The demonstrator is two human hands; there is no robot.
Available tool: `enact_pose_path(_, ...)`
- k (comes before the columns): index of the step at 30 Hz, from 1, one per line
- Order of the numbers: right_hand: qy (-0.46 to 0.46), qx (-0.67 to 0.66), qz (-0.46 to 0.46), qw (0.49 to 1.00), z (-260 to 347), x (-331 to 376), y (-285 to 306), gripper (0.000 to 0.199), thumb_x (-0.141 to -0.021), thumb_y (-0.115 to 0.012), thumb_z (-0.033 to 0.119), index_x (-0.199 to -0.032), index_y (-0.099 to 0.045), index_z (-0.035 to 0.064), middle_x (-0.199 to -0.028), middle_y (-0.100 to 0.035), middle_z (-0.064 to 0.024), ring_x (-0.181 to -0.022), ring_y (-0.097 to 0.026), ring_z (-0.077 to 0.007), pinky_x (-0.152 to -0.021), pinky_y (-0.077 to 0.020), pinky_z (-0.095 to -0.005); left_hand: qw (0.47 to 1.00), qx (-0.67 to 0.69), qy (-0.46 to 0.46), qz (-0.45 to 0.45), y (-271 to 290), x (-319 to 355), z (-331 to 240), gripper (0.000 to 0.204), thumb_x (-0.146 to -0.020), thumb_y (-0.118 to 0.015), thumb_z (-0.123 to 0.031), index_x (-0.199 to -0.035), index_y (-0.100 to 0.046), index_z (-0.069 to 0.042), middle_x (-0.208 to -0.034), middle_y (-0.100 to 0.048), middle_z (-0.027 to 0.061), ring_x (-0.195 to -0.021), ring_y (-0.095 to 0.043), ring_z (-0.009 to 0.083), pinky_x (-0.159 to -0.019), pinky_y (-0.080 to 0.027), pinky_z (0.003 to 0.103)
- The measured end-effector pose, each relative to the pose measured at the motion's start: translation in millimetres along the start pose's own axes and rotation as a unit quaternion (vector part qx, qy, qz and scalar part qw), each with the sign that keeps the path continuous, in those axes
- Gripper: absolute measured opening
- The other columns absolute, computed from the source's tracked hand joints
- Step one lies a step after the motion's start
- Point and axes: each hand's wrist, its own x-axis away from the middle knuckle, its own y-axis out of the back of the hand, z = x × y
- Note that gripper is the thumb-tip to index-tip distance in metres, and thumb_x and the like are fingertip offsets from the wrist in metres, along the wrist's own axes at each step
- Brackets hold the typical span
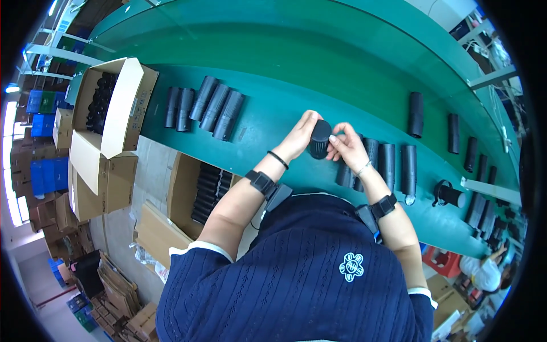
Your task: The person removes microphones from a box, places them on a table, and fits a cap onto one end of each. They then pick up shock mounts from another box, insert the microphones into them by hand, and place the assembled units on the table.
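1. Black ribbed cylinder (319, 140): at the centre of the frame, between your two hands, its round end tipped toward the camera.
2. Your left hand (299, 135): closed round the cylinder's left side, gripping it; some fingers hidden behind it.
3. Your right hand (349, 150): fingers bent in, tips at the cylinder's right edge. Cannot tell whether they pinch it or only touch.
4. Green table (273, 102): under both hands, spanning the frame. Five black tubes (208, 109) lie side by side, left of centre.
5. More dark tubes (387, 165) just right of your right hand, partly covered by it; others (416, 114) spread toward the right edge.
6. Open carton (130, 108), upper left, dark parts inside. Another carton (181, 185), left of your left forearm, holds rows of black pieces.
7. Lower right: red stool (443, 261), and near it a co-worker in a white top (483, 273).
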Motion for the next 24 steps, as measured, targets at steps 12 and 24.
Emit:
enact_pose_path(12,-0.009,-0.063,-0.017,0.998,-3.5,-13.2,7.3,0.038,-0.095,-0.052,0.017,-0.131,-0.046,0.0085,-0.087,-0.058,-0.0035,-0.069,-0.061,-0.0107,-0.056,-0.0490,-0.0204,0.988,-0.118,-0.089,0.048,-1.6,12.7,-9.1,0.050,-0.080,-0.073,-0.017,-0.117,-0.041,-0.004,-0.111,-0.050,0.0102,-0.104,-0.051,0.0183,-0.088,-0.045,0.032)
enact_pose_path(24,0.020,0.001,0.008,1.000,-3.5,-0.3,20.0,0.060,-0.082,-0.066,0.005,-0.136,-0.041,0.0051,-0.104,-0.058,-0.0071,-0.075,-0.057,-0.0077,-0.065,-0.0475,-0.0216,0.930,-0.337,-0.128,0.074,-9.9,11.2,0.7,0.071,-0.078,-0.073,-0.025,-0.132,-0.032,-0.004,-0.130,-0.041,0.0227,-0.124,-0.040,0.0381,-0.102,-0.036,0.044)
